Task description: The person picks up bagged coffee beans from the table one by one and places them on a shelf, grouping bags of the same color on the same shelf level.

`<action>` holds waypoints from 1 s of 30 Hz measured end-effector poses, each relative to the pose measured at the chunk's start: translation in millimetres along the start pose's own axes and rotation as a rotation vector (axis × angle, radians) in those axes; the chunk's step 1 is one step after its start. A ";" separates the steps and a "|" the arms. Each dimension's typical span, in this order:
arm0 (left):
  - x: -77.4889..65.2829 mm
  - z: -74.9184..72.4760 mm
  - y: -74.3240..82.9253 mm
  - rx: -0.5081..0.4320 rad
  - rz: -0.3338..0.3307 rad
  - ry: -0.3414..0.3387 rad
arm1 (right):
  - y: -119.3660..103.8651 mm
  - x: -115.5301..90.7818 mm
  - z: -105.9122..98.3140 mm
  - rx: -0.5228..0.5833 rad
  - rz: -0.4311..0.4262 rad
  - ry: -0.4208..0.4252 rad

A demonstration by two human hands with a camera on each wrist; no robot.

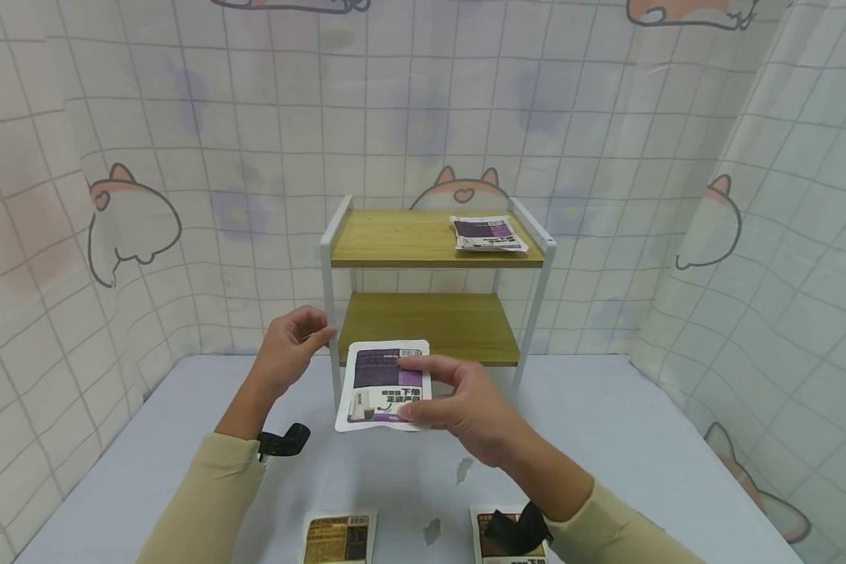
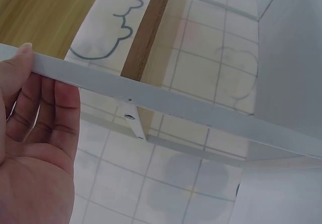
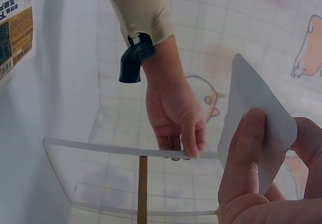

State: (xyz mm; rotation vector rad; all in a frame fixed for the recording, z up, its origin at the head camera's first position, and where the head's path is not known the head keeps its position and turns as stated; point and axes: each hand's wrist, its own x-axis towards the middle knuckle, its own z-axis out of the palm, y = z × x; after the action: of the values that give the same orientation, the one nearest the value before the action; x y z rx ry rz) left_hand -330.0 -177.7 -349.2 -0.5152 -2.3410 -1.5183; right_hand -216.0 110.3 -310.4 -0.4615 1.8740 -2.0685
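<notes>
Head view: a person's right hand (image 1: pixel 474 407) pinches a purple-and-white packet (image 1: pixel 377 382) between thumb and fingers, in the air before the front edge of the lower shelf (image 1: pixel 430 321). The left hand (image 1: pixel 289 348) grips the left front post (image 1: pixel 329 301) of a rack. Stacked purple packets (image 1: pixel 489 233) lie by the right edge of the upper shelf (image 1: pixel 395 235); two brown packets (image 1: pixel 337 540) lie toward the near edge of the table (image 1: pixel 571 439).

Left wrist view: thumb and curled fingers hold the white post.

Right wrist view: fingers press the packet's plain, pale back.
</notes>
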 end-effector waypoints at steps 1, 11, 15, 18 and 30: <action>0.1 0.1 0.2 0.000 -0.002 0.000 | -1.0 0.0 -0.5 0.000 -0.003 0.001; 0.7 0.2 -0.6 0.012 -0.023 0.000 | -10.1 0.7 -1.1 -0.023 -0.024 0.003; 1.0 0.3 -1.6 0.012 -0.023 0.000 | -13.6 1.0 -0.6 -0.020 -0.041 -0.002; 1.0 0.2 -1.6 0.007 -0.021 -0.001 | -16.3 1.4 -0.3 -0.018 -0.050 -0.001; 0.6 -0.1 -1.2 0.015 -0.024 -0.003 | -25.5 4.8 -0.6 -0.026 -0.058 0.006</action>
State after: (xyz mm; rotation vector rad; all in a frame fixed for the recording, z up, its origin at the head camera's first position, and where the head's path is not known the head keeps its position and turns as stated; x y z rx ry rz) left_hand -331.1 -178.1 -349.9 -0.4871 -2.3677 -1.5099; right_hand -221.0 111.2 -284.9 -0.5233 1.9147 -2.0864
